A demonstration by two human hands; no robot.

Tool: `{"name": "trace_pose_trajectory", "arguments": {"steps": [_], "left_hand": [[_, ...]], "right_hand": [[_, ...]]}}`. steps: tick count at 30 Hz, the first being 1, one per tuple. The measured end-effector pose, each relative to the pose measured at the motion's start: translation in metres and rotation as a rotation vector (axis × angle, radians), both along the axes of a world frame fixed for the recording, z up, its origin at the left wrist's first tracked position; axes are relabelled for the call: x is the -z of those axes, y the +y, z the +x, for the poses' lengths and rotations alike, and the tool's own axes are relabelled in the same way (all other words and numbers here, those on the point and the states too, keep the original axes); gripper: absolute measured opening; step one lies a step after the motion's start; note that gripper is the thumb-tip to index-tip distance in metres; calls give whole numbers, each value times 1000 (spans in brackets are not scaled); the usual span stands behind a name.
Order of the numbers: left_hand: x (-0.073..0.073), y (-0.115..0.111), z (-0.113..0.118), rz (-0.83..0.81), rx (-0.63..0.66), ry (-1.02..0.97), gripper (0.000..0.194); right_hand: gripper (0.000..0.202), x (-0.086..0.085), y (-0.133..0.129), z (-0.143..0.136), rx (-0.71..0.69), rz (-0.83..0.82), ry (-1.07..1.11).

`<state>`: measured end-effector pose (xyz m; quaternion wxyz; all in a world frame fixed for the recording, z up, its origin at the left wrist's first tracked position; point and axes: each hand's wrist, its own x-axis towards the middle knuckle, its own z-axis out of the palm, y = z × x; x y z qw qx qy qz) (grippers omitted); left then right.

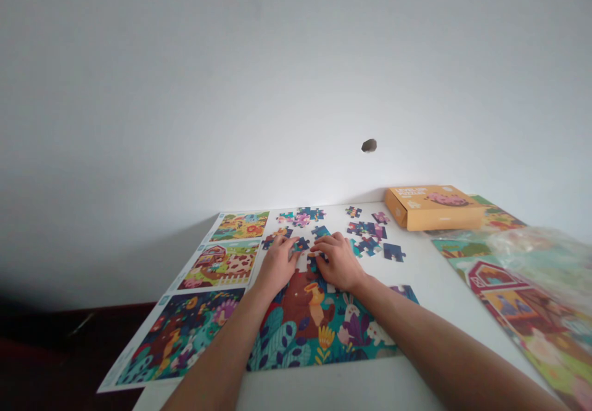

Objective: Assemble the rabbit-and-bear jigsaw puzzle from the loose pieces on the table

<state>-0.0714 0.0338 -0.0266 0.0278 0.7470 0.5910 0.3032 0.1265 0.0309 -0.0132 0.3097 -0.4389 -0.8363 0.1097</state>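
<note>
A partly joined jigsaw puzzle (300,337) with a bear, rabbits and teal leaves lies on the white table, its upper edge uneven. My left hand (279,264) rests at its upper left, fingers stretched and apart beside a dark puzzle piece (302,244). Curled at the puzzle's top edge, my right hand (340,260) has thumb and fingers closed on a small dark puzzle piece (311,263), mostly hidden by the fingers. Loose pieces (365,229) lie beyond both hands, some joined in clusters. Another blue piece (394,252) sits to the right.
On the left lies a reference sheet (185,294) with three printed pictures. A yellow puzzle box (432,207) stands at the back right by the white wall (277,90). Clear plastic wrap (536,251) covers part of a farm picture sheet (522,318) on the right.
</note>
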Motion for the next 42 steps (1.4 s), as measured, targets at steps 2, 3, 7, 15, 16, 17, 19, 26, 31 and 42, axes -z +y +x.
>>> {"name": "trace_pose_trajectory", "arguments": {"steps": [2,3,7,15,16,17,19,26,31,42], "left_hand": [[2,0,0,15,-22,-3,36],[2,1,-1,12,-20,-5,38],[3,1,-1,-43,37,-5,36],[0,1,0,-66,22,-1,30],[0,1,0,-72,17,4,30],[0,0,1,-72,3,10,31],[-2,-1,1,-57,-42,27,32],[-5,-3,-3,-86,-161,147,34],[-3,-2,-5,-111,-172,127,37],[-4,-5,-1,31,-90,-19,25]], "right_hand": [[25,0,1,0,17,4,6],[25,0,1,0,32,5,13],[24,0,2,0,101,7,67],[24,2,5,0,149,25,155],[23,3,6,0,159,36,169],[23,3,6,1,170,47,185],[23,2,6,2,191,73,217],[23,-1,5,3,242,149,306],[23,-2,6,4,248,163,319],[24,-9,-3,3,219,224,251]]}}
